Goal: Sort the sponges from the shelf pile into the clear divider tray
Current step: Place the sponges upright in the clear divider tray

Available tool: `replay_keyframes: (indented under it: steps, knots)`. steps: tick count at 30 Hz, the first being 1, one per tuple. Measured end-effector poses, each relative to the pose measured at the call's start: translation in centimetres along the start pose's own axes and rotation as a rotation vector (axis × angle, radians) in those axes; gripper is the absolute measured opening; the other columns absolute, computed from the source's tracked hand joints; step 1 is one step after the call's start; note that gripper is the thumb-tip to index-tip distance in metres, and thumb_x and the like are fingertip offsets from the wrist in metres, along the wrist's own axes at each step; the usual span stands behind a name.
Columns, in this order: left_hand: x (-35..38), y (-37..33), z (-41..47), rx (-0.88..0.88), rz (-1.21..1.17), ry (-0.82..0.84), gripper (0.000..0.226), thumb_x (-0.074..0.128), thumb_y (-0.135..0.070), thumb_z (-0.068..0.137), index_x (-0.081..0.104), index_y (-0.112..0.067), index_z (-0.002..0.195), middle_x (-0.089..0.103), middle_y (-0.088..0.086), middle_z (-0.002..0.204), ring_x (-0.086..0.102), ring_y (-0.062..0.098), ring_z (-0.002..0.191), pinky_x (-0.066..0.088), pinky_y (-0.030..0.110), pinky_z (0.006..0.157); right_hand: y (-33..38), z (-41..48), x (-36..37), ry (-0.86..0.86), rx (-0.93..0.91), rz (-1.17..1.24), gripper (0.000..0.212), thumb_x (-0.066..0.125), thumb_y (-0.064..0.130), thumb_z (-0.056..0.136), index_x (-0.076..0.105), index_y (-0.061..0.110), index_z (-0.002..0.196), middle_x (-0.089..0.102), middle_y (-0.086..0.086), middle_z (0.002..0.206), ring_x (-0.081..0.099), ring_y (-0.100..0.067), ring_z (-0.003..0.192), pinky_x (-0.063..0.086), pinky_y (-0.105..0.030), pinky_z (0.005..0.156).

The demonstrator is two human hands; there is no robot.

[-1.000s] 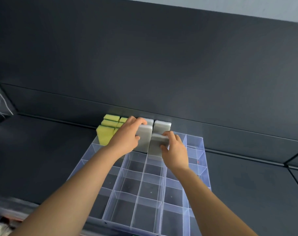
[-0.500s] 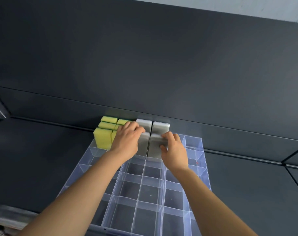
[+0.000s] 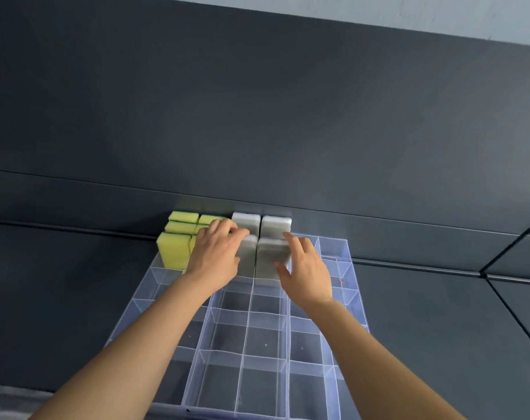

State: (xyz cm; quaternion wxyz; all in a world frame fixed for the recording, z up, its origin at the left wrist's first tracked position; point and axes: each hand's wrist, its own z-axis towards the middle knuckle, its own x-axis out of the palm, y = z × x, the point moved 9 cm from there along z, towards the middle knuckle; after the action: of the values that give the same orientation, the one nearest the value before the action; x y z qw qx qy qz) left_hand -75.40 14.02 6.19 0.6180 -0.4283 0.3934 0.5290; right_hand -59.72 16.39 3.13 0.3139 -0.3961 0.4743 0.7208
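Four grey sponges are standing on their edges in the far end of the clear divider tray, two in front and two behind. The near left grey sponge and the near right grey sponge are sitting side by side, with a thin gap showing between them. The far grey sponges are standing just behind them, close to the dark back wall.

The left hand is holding the near left grey sponge. Its fingers are curling over the top of the sponge, and its thumb is lying against the front.

The right hand is staying loose and spread by the right side of the near right grey sponge. Its fingers are pointing straight along that side, and its thumb is sticking out in front of the sponge. I cannot tell if the fingers are touching the sponge or just beside it.

The yellow sponges are standing in the tray's far left corner, right next to the left hand. The tray is lying on a dark shelf.
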Motion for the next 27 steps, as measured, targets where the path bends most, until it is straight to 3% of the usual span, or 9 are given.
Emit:
replay_keyframes:
  steps: [4, 9, 14, 19, 27]
  knots:
    - [-0.6, -0.8, -0.4, 0.04, -0.045, -0.02, 0.052, 0.067, -0.025, 0.078, 0.052, -0.023, 0.128, 0.046, 0.001, 0.13, 0.041, 0.024, 0.121, 0.033, 0.038, 0.094, -0.6, -1.0, -1.0, -0.01, 0.013, -0.029, 0.057, 0.055, 0.034, 0.093, 0.031, 0.025, 0.143, 0.043, 0.002, 0.133, 0.044, -0.019, 0.12, 0.048, -0.032, 0.078]
    - [-1.5, -4.8, -0.5, 0.187, -0.108, -0.079, 0.046, 0.067, -0.025, 0.08, 0.057, -0.014, 0.123, 0.054, 0.003, 0.127, 0.046, 0.024, 0.122, 0.037, 0.04, 0.099, -2.5, -2.9, -3.1, -0.026, 0.062, -0.172, 0.056, 0.052, 0.043, 0.093, 0.036, 0.018, 0.141, 0.046, -0.002, 0.136, 0.041, -0.024, 0.124, 0.041, -0.033, 0.093]
    - [-1.1, -10.5, -0.7, 0.378, -0.083, -0.122, 0.038, 0.074, -0.01, 0.067, 0.065, -0.009, 0.104, 0.064, 0.006, 0.107, 0.059, 0.027, 0.102, 0.048, 0.038, 0.089, -6.2, -5.8, -6.0, -0.061, 0.149, -0.29, 0.053, 0.054, 0.042, 0.091, 0.043, 0.019, 0.137, 0.042, -0.006, 0.141, 0.034, -0.026, 0.133, 0.03, -0.036, 0.106]
    - [1.0, -16.8, -0.6, 0.488, -0.02, -0.076, 0.03, 0.076, -0.004, 0.055, 0.066, -0.014, 0.083, 0.063, -0.001, 0.082, 0.06, 0.024, 0.082, 0.049, 0.033, 0.072, -11.3, -9.7, -9.9, -0.114, 0.28, -0.326, 0.048, 0.063, 0.033, 0.085, 0.053, 0.013, 0.128, 0.051, -0.012, 0.13, 0.039, -0.033, 0.128, 0.034, -0.042, 0.102]
    - [3.3, -28.8, -1.7, 0.58, 0.003, -0.024, 0.028, 0.079, -0.009, 0.055, 0.066, -0.017, 0.078, 0.063, -0.003, 0.079, 0.061, 0.022, 0.08, 0.049, 0.034, 0.067, -21.0, -17.4, -15.6, -0.06, 0.414, -0.373, 0.048, 0.053, 0.037, 0.091, 0.042, 0.019, 0.134, 0.045, -0.003, 0.135, 0.033, -0.023, 0.13, 0.03, -0.031, 0.102]
